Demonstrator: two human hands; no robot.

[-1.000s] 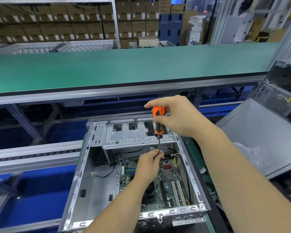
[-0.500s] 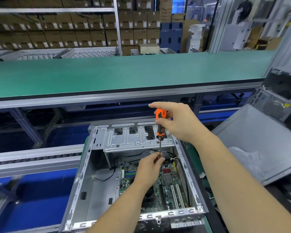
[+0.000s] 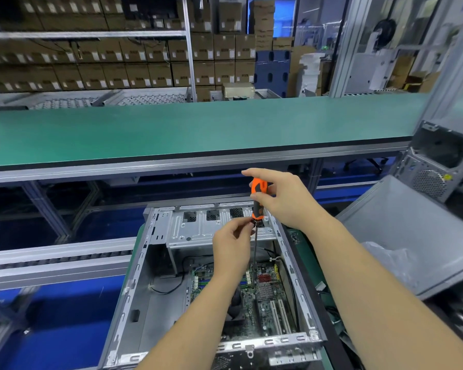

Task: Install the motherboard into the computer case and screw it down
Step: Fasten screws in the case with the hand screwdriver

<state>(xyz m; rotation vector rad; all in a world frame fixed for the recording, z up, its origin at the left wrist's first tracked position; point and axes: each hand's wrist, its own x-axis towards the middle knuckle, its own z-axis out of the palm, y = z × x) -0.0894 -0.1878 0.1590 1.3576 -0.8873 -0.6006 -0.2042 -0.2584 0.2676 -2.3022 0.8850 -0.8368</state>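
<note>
The right hand [image 3: 286, 198] grips the orange-and-black plastic handle of a long-shafted screwdriver [image 3: 259, 198], thumb and fingers [image 3: 257, 196] curled round its upper part, index finger stretched out above it. The left hand [image 3: 231, 249] pinches the tool at the base of the handle, where the thin steel shaft begins. The shaft points down into the open grey sheet-metal computer case [image 3: 134, 284], toward the green motherboard [image 3: 267, 303] lying flat inside on the case floor; whether the tip touches it cannot be told. A grey metal side panel [image 3: 412, 236] lies to the right, and a long green-topped bench [image 3: 171, 129] stretches beyond.
</note>
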